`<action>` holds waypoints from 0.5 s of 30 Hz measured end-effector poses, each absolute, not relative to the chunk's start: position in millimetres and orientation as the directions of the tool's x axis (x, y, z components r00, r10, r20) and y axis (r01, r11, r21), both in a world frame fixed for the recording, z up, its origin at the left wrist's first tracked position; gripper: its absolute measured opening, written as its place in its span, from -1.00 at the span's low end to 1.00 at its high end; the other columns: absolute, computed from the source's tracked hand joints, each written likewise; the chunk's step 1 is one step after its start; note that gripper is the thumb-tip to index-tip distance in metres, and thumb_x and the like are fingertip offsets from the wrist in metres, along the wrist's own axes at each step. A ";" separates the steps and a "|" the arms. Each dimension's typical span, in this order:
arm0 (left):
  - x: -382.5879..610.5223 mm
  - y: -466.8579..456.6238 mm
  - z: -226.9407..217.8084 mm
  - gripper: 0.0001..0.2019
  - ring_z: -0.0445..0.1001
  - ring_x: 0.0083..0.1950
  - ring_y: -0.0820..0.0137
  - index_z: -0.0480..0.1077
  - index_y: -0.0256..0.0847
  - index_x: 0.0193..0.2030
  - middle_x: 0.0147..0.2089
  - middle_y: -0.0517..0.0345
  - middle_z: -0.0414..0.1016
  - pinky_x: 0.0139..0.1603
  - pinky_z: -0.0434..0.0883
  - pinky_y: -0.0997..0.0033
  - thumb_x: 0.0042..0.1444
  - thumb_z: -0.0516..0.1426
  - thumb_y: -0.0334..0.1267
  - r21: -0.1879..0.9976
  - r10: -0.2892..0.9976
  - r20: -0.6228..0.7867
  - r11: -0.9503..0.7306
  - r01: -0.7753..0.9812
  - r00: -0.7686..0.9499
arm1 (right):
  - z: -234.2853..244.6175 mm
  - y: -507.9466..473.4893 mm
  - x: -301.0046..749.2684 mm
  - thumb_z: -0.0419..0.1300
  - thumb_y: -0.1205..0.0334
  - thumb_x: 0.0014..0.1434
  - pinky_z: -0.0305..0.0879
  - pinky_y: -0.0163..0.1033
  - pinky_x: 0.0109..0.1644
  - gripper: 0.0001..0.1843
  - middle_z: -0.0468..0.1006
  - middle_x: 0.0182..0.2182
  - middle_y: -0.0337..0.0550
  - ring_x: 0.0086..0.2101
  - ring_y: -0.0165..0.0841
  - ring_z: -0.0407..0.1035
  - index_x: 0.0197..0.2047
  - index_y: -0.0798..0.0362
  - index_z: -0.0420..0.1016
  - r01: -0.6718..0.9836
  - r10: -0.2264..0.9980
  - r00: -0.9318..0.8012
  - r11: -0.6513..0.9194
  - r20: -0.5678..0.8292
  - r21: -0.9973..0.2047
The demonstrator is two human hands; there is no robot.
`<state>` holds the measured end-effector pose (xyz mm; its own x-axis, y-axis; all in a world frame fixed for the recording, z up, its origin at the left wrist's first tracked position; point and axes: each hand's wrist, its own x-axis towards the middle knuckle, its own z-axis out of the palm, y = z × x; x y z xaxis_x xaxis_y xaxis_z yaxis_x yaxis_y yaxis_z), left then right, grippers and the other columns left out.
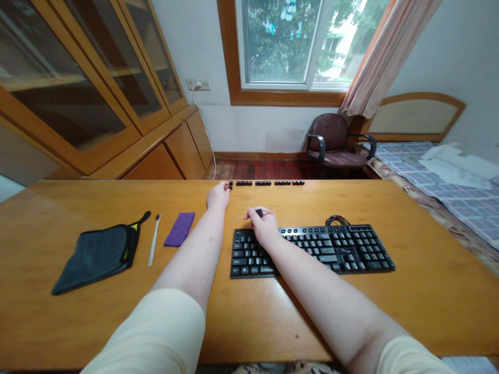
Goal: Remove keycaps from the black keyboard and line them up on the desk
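My left hand (219, 196) reaches to the far edge of the desk, its fingertips closed on a small black keycap (230, 187) at the left end of a line. More black keycaps (263, 183) stand to its right in short groups. Above the upper left of a black keyboard (339, 252), my right hand (264, 224) is closed around a wire keycap puller (259, 212) with a black middle; thin wire loops stick out on both sides. Small bare key posts show along the keyboard's top row. My right wrist and forearm hide some of its keys.
Left of my left arm lie a purple cloth (180, 229), a white-handled brush (154, 241) and a dark grey folded cloth (95, 259). A coiled cable (337, 221) sits behind the keyboard. Beyond the wooden desk (296, 322) stands a chair (331, 137).
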<state>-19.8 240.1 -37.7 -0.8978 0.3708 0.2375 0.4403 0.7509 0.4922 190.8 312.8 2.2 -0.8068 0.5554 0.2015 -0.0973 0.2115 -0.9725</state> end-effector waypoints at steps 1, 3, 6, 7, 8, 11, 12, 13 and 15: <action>-19.8 240.2 -37.8 -0.76 0.46 -0.08 0.25 0.38 -0.07 -0.07 -0.13 0.09 0.53 -0.08 0.34 0.32 0.09 0.09 -0.28 0.502 0.367 0.235 0.747 0.436 -0.900 | 2.3 312.8 190.9 0.08 0.04 0.14 0.24 -0.30 -0.35 -0.63 0.44 -0.62 -0.22 -0.48 -0.37 0.37 -0.56 0.06 0.48 -0.099 0.556 -0.806 0.212 0.203 -0.972; -19.5 240.1 -37.8 -0.75 0.46 -0.06 0.25 0.37 -0.08 -0.06 -0.13 0.09 0.54 -0.06 0.33 0.32 0.08 0.10 -0.29 0.524 0.354 0.228 0.740 0.421 -0.907 | 2.4 312.7 191.3 0.08 0.04 0.14 0.24 -0.30 -0.36 -0.63 0.43 -0.64 -0.23 -0.49 -0.38 0.36 -0.55 0.06 0.49 -0.102 0.557 -0.806 0.207 0.203 -0.973; -17.6 237.8 -37.8 -0.71 0.45 -0.04 0.25 0.34 -0.12 -0.03 -0.11 0.04 0.53 -0.03 0.32 0.31 0.07 0.12 -0.29 0.569 0.311 0.214 0.731 0.377 -0.926 | 1.4 312.5 191.2 0.08 0.01 0.13 0.23 -0.32 -0.41 -0.63 0.39 -0.67 -0.25 -0.55 -0.40 0.33 -0.54 0.06 0.48 -0.096 0.560 -0.807 0.191 0.189 -0.977; -16.3 236.2 -37.6 -0.69 0.45 -0.03 0.25 0.33 -0.15 -0.01 -0.10 0.01 0.52 -0.01 0.32 0.30 0.07 0.11 -0.28 0.587 0.288 0.208 0.728 0.355 -0.935 | 0.7 312.4 190.8 0.07 -0.01 0.14 0.22 -0.32 -0.43 -0.62 0.37 -0.69 -0.27 -0.58 -0.41 0.31 -0.54 0.06 0.48 -0.091 0.561 -0.808 0.180 0.178 -0.980; -14.5 234.1 -37.3 -0.67 0.45 -0.03 0.25 0.31 -0.18 0.02 -0.08 -0.03 0.50 0.00 0.32 0.29 0.08 0.11 -0.27 0.605 0.264 0.202 0.724 0.332 -0.943 | -0.1 312.2 190.1 0.06 -0.03 0.14 0.21 -0.32 -0.46 -0.61 0.35 -0.72 -0.29 -0.62 -0.42 0.29 -0.53 0.06 0.47 -0.086 0.562 -0.811 0.164 0.165 -0.983; -3.4 224.9 -35.4 -0.65 0.46 -0.04 0.28 0.29 -0.26 0.03 -0.02 -0.09 0.46 0.02 0.33 0.32 0.08 0.09 -0.28 0.668 0.211 0.166 0.695 0.268 -0.963 | -2.1 311.3 187.9 0.01 -0.09 0.16 0.19 -0.33 -0.54 -0.58 0.26 -0.80 -0.35 -0.71 -0.45 0.23 -0.50 0.05 0.40 -0.070 0.551 -0.826 0.111 0.120 -0.991; 3.1 220.7 -34.8 -0.65 0.46 -0.06 0.31 0.30 -0.27 0.02 -0.02 -0.09 0.46 0.01 0.34 0.35 0.07 0.09 -0.29 0.690 0.209 0.148 0.678 0.252 -0.967 | -2.0 310.8 187.5 0.00 -0.10 0.16 0.18 -0.34 -0.57 -0.58 0.25 -0.81 -0.37 -0.74 -0.46 0.21 -0.49 0.05 0.37 -0.065 0.543 -0.833 0.092 0.105 -0.994; 11.2 215.8 -34.4 -0.66 0.47 -0.07 0.33 0.31 -0.26 0.01 -0.02 -0.07 0.46 0.00 0.35 0.38 0.06 0.09 -0.31 0.712 0.214 0.128 0.660 0.240 -0.968 | -1.3 310.3 187.4 0.00 -0.11 0.16 0.16 -0.36 -0.60 -0.59 0.27 -0.80 -0.37 -0.75 -0.46 0.20 -0.48 0.04 0.34 -0.065 0.534 -0.840 0.071 0.093 -0.995; 32.4 203.7 -35.0 -0.68 0.47 -0.07 0.37 0.33 -0.25 -0.02 -0.02 -0.03 0.47 0.00 0.36 0.42 0.05 0.10 -0.32 0.754 0.247 0.091 0.616 0.228 -0.965 | 1.2 309.3 188.1 -0.01 -0.11 0.16 0.13 -0.38 -0.66 -0.62 0.32 -0.75 -0.37 -0.76 -0.48 0.21 -0.44 0.03 0.27 -0.082 0.521 -0.849 0.027 0.084 -0.996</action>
